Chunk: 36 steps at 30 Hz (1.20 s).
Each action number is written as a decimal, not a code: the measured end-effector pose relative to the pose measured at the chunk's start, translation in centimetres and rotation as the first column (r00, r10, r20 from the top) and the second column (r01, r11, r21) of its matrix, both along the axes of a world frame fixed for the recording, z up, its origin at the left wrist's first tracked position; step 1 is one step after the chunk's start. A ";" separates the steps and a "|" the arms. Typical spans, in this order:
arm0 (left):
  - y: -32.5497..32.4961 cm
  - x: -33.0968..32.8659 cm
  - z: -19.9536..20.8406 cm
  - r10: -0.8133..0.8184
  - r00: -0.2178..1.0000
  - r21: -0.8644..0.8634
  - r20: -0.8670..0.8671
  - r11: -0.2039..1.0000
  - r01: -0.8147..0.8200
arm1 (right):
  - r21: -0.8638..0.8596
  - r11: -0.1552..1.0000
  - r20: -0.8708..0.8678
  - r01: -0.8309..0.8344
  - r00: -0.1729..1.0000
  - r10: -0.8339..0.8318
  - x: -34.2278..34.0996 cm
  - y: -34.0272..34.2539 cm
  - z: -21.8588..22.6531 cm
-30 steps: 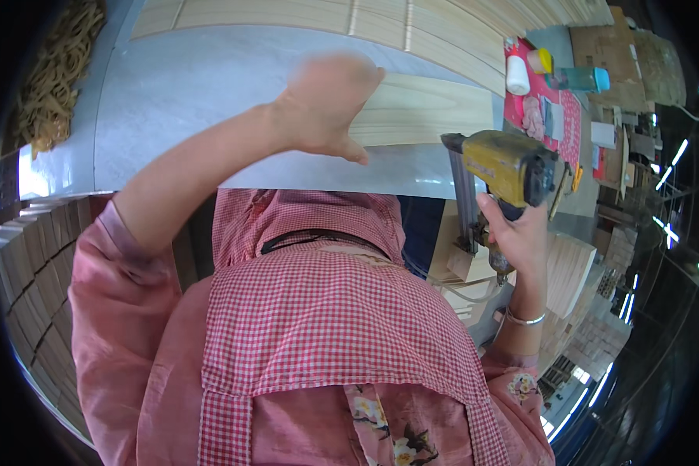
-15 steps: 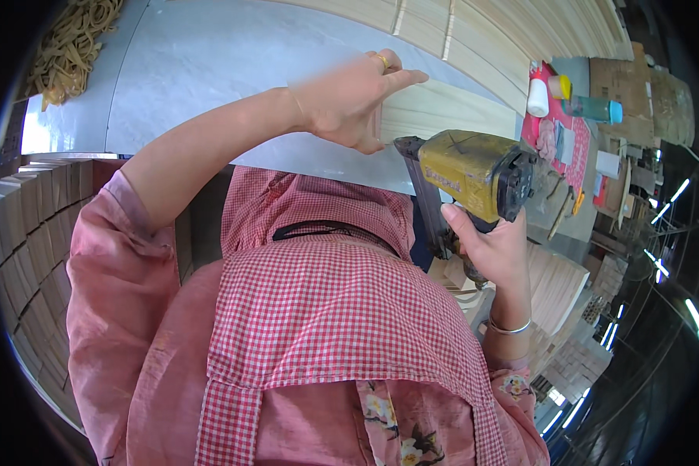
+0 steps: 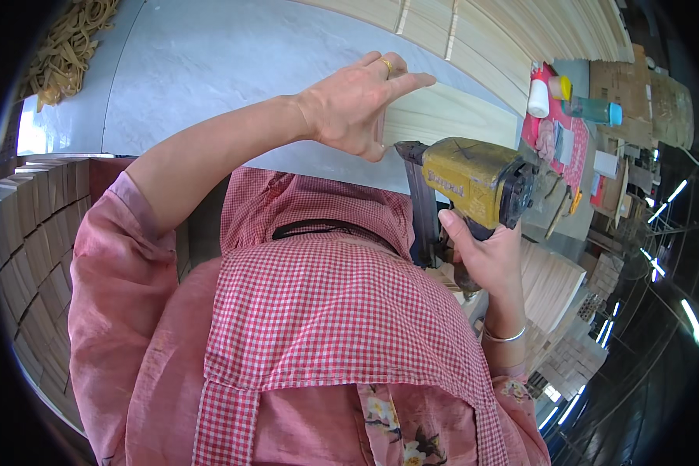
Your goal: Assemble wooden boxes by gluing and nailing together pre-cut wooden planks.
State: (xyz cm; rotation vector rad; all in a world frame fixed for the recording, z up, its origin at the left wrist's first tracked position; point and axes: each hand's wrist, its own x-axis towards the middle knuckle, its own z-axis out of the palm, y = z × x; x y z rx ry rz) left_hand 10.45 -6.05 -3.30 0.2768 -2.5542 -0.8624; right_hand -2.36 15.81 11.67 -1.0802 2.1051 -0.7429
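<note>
My right hand (image 3: 489, 252) grips a yellow-and-black nail gun (image 3: 474, 182), thumb around its handle. The gun's dark nose points left and sits close to the near left corner of a pale wooden board (image 3: 450, 118) on the table; contact with the wood cannot be made out. At the board's left end, my left hand (image 3: 353, 105) spans a thin wooden strip (image 3: 380, 128) between thumb and fingers. Its index finger stretches out over the board, and its thumb tip is just left of the nose. The palm hides part of the strip.
Long wooden boards (image 3: 489, 39) lie along the far side of the grey marbled table (image 3: 210, 70). Tan bands (image 3: 70, 46) are heaped far left, above stacked wood blocks (image 3: 35, 241). To the right are a teal bottle (image 3: 594, 109), a white bottle (image 3: 538, 99) and cardboard boxes (image 3: 621, 85).
The nail gun has shifted slightly down toward me, with my right hand around it. My left hand has moved a little down and right, staying at the board's end.
</note>
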 end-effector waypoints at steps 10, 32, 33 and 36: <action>-0.4 1.1 -0.1 -0.018 1.000 0.137 0.011 0.990 0.016 | -0.026 0.998 0.055 0.055 0.997 -0.054 0.5 -0.1 -0.3; -2.5 4.3 -1.2 0.489 0.872 0.810 -0.028 0.522 -0.267 | 0.101 0.992 -0.104 -0.081 0.990 0.092 -0.8 -5.6 1.0; -2.6 4.6 -0.7 0.544 0.838 0.831 -0.023 0.477 -0.287 | 0.110 0.989 -0.124 -0.103 0.985 0.117 -1.0 -5.8 1.1; -2.1 4.9 0.3 0.662 0.749 0.862 -0.031 0.397 -0.315 | 0.130 0.985 -0.134 -0.110 0.983 0.127 -1.4 -6.7 1.8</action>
